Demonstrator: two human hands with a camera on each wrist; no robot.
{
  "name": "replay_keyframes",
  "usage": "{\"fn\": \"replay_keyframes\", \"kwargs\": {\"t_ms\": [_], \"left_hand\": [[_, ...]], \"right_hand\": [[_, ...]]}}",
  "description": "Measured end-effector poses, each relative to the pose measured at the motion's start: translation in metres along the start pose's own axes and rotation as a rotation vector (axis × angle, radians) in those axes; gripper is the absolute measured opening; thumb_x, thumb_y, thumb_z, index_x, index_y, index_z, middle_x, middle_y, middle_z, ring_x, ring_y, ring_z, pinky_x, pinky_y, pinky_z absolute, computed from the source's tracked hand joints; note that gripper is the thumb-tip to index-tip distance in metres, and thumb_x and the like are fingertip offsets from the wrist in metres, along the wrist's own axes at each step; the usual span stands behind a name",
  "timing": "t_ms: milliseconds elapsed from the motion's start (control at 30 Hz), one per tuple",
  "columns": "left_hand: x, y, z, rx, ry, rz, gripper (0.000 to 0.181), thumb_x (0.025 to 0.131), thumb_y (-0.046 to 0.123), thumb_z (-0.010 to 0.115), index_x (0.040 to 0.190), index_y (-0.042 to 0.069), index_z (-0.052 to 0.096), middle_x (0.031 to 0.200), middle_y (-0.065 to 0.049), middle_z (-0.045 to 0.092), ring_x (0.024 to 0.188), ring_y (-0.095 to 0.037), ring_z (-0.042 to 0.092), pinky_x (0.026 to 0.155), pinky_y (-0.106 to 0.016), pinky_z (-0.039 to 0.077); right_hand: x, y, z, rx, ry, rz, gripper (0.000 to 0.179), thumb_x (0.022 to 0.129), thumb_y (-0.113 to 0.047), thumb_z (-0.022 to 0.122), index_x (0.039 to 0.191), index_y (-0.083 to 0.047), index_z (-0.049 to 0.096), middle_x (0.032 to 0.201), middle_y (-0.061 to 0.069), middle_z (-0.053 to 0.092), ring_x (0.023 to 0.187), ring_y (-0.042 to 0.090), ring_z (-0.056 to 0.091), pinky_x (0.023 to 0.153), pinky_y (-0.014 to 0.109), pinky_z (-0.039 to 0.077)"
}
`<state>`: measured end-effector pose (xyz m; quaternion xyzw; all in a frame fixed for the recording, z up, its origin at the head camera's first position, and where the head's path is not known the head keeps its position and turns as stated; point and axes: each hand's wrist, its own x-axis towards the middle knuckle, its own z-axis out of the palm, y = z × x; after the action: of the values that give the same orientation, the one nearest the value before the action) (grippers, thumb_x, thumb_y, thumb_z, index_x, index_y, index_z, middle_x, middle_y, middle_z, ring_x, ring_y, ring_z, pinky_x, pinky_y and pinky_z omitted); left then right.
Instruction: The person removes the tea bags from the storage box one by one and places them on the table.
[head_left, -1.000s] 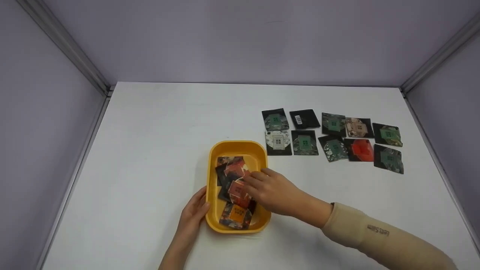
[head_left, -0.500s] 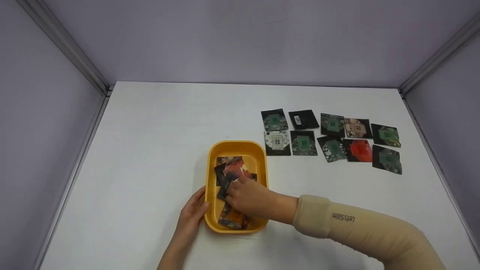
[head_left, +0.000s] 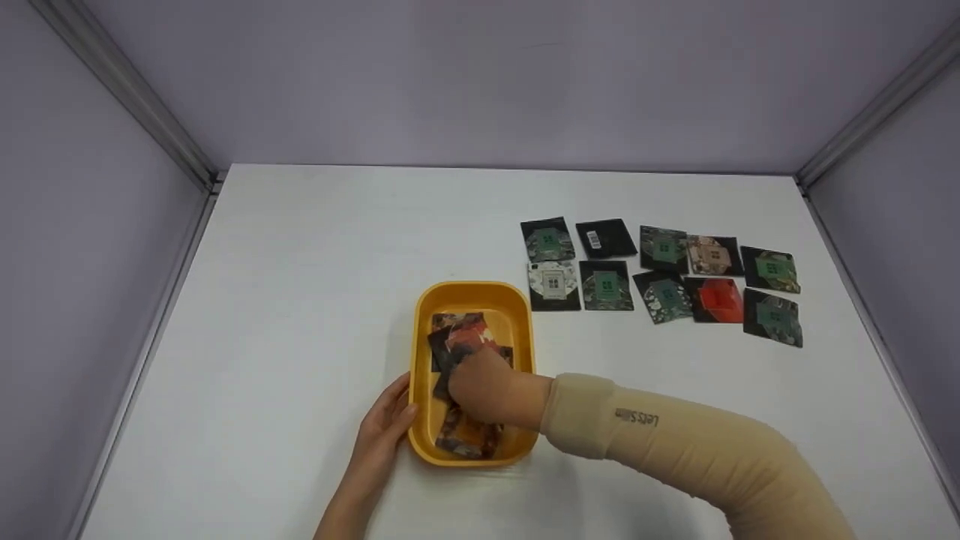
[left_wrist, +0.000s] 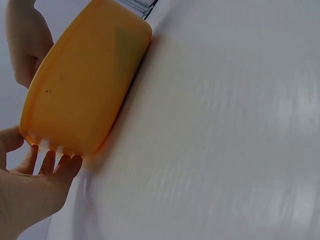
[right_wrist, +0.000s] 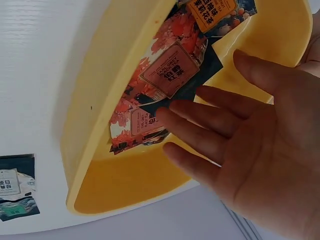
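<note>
A yellow plastic tray (head_left: 525, 322) stands on the white table with several tea sachets (head_left: 465, 330) piled in it. My left hand (head_left: 381, 431) holds the tray's left side; in the left wrist view its fingertips lie along the outer wall, thumb at the rim. Over the pile inside the tray is my right hand (head_left: 484, 386), covering part of it. In the right wrist view, its fingers are spread and loosely bent close to a pink-labelled Earl Grey sachet (right_wrist: 170, 70), with nothing held between them. An orange-labelled sachet (right_wrist: 215, 12) lies beside it.
Two rows of dark tea sachets (head_left: 606, 286) lie to the right behind the tray, one of them red (head_left: 720, 300). One sachet (head_left: 606, 238) shows a barcode. Grey panels (head_left: 480, 82) enclose the table (head_left: 300, 262) at the back and sides.
My right hand has moved left and down into the tray, from its right rim to over the middle of the pile. The left hand and the tray have stayed put.
</note>
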<state>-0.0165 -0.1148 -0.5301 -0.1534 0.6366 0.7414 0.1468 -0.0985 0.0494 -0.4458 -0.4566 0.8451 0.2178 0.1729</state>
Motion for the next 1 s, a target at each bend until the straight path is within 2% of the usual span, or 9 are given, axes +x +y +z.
{"fn": "replay_keyframes", "kwargs": {"t_ms": [100,200,267,333,500,600,733,867,1000], "left_hand": [[0.000,-0.001,0.001,0.003,0.007,-0.005,0.064,0.099,0.032,0.062,0.151,0.006,0.037,0.158,-0.011,0.033,0.147,-0.026,0.026,0.119,-0.042,0.024],[0.000,-0.001,0.001,0.013,0.009,-0.003,0.063,0.099,0.032,0.062,0.152,0.007,0.037,0.158,-0.011,0.034,0.147,-0.026,0.027,0.119,-0.042,0.024],[0.000,-0.001,0.001,0.017,0.010,-0.001,0.062,0.100,0.032,0.061,0.151,0.007,0.037,0.158,-0.011,0.034,0.147,-0.026,0.028,0.119,-0.043,0.024],[0.000,-0.001,0.002,0.019,0.011,-0.001,0.062,0.100,0.031,0.061,0.152,0.007,0.037,0.158,-0.011,0.034,0.147,-0.026,0.028,0.119,-0.043,0.024],[0.000,-0.001,0.001,0.021,0.006,0.005,0.060,0.100,0.030,0.060,0.151,0.007,0.037,0.158,-0.011,0.034,0.147,-0.026,0.028,0.118,-0.042,0.026],[0.000,-0.002,0.001,0.018,-0.007,0.014,0.060,0.101,0.029,0.059,0.152,0.006,0.037,0.158,-0.011,0.034,0.147,-0.026,0.028,0.118,-0.041,0.027],[0.001,-0.002,0.001,0.018,-0.009,0.015,0.060,0.101,0.029,0.059,0.152,0.006,0.036,0.158,-0.012,0.034,0.146,-0.026,0.029,0.117,-0.040,0.028],[0.000,-0.001,0.001,0.030,0.001,0.003,0.062,0.100,0.031,0.060,0.152,0.006,0.037,0.158,-0.012,0.034,0.146,-0.027,0.029,0.117,-0.041,0.028],[0.000,0.001,0.001,0.042,0.008,-0.017,0.063,0.100,0.034,0.060,0.152,0.009,0.037,0.158,-0.010,0.034,0.146,-0.026,0.030,0.117,-0.042,0.028]], "right_hand": [[0.006,-0.004,0.003,-0.026,-0.095,0.031,0.023,0.098,-0.030,0.062,0.104,-0.013,0.075,0.086,0.000,0.072,0.073,0.013,0.062,0.078,0.033,0.058],[0.010,-0.010,0.007,-0.090,-0.174,0.039,0.029,0.097,-0.033,0.064,0.119,-0.016,0.072,0.111,-0.001,0.072,0.102,0.016,0.064,0.095,0.041,0.053],[0.011,-0.014,0.009,-0.139,-0.218,0.040,0.036,0.097,-0.035,0.064,0.129,-0.019,0.067,0.127,-0.001,0.067,0.121,0.020,0.058,0.102,0.046,0.048],[0.012,-0.019,0.012,-0.178,-0.251,0.044,0.043,0.097,-0.036,0.064,0.137,-0.022,0.061,0.138,-0.001,0.059,0.133,0.023,0.049,0.106,0.048,0.044],[0.013,-0.025,0.014,-0.233,-0.299,0.050,0.051,0.097,-0.037,0.063,0.145,-0.025,0.052,0.149,-0.003,0.048,0.141,0.023,0.039,0.110,0.047,0.040],[0.012,-0.027,0.012,-0.231,-0.308,0.058,0.051,0.097,-0.037,0.063,0.146,-0.025,0.052,0.149,-0.004,0.049,0.139,0.022,0.041,0.109,0.047,0.041],[0.007,-0.030,0.009,-0.226,-0.247,0.049,0.038,0.099,-0.034,0.060,0.136,-0.023,0.062,0.134,-0.003,0.061,0.123,0.022,0.056,0.104,0.044,0.045],[-0.001,-0.031,0.006,-0.260,-0.132,-0.016,0.028,0.097,-0.035,0.063,0.119,-0.021,0.071,0.108,-0.005,0.071,0.097,0.015,0.065,0.097,0.038,0.051],[-0.008,-0.029,0.003,-0.306,0.013,-0.085,0.026,0.091,-0.040,0.069,0.109,-0.021,0.074,0.091,-0.007,0.072,0.075,0.011,0.063,0.087,0.031,0.056]]}}
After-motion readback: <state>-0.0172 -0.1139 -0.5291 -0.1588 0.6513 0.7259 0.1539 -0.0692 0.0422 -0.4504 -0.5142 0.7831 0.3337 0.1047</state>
